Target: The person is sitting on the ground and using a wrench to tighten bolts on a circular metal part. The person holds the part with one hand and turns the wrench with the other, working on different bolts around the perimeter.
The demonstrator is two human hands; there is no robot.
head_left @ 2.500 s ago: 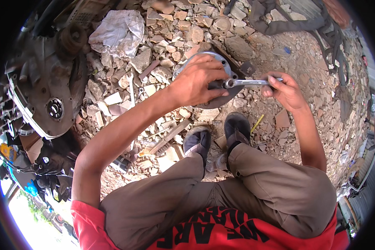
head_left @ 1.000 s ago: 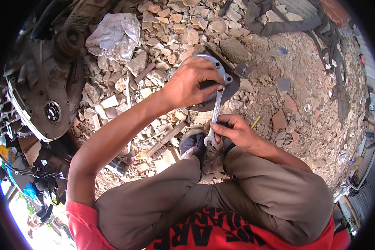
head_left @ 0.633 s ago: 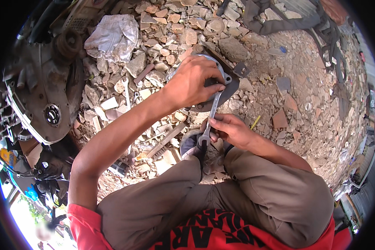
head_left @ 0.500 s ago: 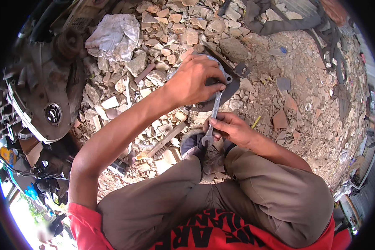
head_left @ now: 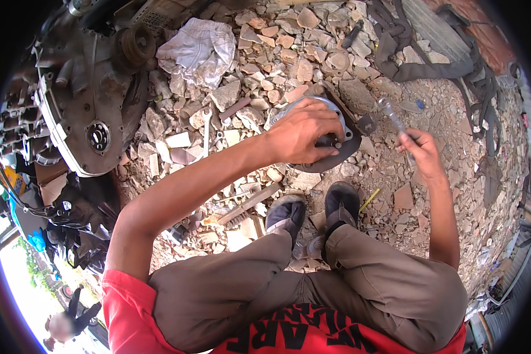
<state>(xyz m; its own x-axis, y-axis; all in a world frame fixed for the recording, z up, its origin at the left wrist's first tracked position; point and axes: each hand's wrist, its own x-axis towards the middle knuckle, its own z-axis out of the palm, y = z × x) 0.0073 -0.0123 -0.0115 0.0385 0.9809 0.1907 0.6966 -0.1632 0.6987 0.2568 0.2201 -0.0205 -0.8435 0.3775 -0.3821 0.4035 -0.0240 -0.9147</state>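
Note:
On the rubble lies a round silver metal part (head_left: 295, 107) with lug holes at its edge, set against a dark flat plate (head_left: 353, 137). My left hand (head_left: 308, 131) curls over the part, fingers bent and thumb near a small bolt end (head_left: 337, 144); its palm hides much of the metal. Off to the right, my right hand (head_left: 422, 152) is closed round a combination wrench (head_left: 390, 113), held up with one end pointing away from me and clear of the part. The wrench's lower end is mostly hidden by the fingers.
A second wrench (head_left: 207, 133) lies among broken stones left of the part. Beyond it is a whitish cloth (head_left: 199, 52). A large engine casing (head_left: 71, 118) stands at left, with a wooden-handled brush (head_left: 248, 206) near my shoes (head_left: 286, 213). Dark straps (head_left: 419, 68) lie far right.
My right hand has swung away from the metal part to the right and up, carrying the wrench off the bolt area. My left hand stays on the part; the whole view has shifted.

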